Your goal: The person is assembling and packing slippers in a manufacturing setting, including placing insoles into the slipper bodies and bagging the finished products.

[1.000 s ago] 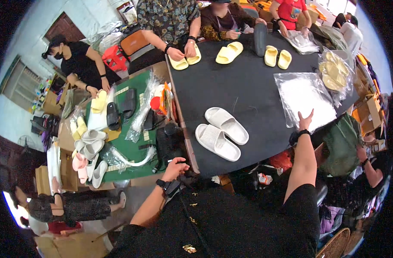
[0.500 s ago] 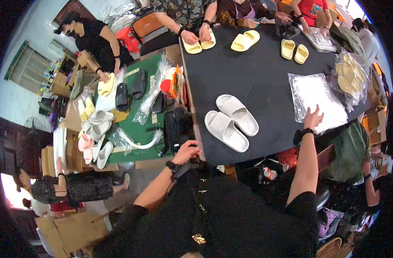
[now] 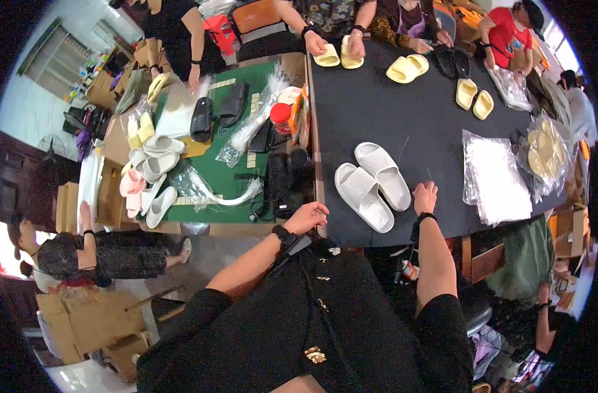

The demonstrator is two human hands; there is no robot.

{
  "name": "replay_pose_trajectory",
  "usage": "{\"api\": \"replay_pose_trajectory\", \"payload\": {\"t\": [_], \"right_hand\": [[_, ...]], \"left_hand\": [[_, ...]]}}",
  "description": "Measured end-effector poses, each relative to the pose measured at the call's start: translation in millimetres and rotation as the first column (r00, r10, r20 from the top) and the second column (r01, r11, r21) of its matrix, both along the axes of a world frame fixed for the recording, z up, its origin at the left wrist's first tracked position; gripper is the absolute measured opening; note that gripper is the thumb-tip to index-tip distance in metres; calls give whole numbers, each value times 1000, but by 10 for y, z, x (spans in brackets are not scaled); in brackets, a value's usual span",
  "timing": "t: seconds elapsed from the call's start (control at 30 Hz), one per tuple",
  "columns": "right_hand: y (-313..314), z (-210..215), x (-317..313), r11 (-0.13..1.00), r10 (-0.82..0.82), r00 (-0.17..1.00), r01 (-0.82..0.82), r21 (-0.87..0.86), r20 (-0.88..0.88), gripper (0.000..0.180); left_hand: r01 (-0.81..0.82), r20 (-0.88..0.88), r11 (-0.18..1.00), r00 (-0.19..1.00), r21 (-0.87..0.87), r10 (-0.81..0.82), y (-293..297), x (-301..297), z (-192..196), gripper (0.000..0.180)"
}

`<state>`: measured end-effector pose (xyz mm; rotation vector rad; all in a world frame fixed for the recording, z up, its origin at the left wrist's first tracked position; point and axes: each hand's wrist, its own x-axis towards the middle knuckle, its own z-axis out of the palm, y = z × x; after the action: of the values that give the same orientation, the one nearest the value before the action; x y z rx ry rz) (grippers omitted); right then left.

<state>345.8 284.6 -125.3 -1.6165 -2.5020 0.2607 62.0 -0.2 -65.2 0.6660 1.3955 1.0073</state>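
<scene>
A pair of light grey ribbed slide slippers (image 3: 375, 187) lies side by side on the black table in front of me. My right hand (image 3: 427, 196) is just right of the right slipper, fingers bent downward and a little apart, holding nothing. At the table's left edge rests my left hand (image 3: 307, 217), loosely curled and empty, left of the slippers' heels. To the right lies a stack of clear plastic bags (image 3: 499, 180) with white sheets showing through, apart from both hands.
A bag of cream slippers (image 3: 544, 150) sits at the far right. Co-workers handle yellow slippers (image 3: 338, 56) across the table. On the green mat (image 3: 214, 173) at left are black slippers (image 3: 232, 105), plastic wrap and a red-lidded jar (image 3: 280, 118). Grey slippers (image 3: 158, 157) are piled at its left.
My right hand has moved left from the plastic bags to beside the grey slippers. My left hand stays near the table edge. The view has shifted, and a co-worker at far left has lifted a yellow slipper.
</scene>
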Motion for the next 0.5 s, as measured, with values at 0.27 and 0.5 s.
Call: {"api": "replay_pose_trajectory", "payload": {"t": [0.27, 0.5], "right_hand": [[-42, -128, 220, 995, -17, 992, 30, 100, -125, 10], [-961, 670, 245, 953, -291, 639, 259, -157, -712, 3]], "left_hand": [[180, -427, 978, 896, 102, -121, 298, -132, -140, 16], [595, -957, 774, 285, 215, 47, 1122, -3, 243, 30]]}}
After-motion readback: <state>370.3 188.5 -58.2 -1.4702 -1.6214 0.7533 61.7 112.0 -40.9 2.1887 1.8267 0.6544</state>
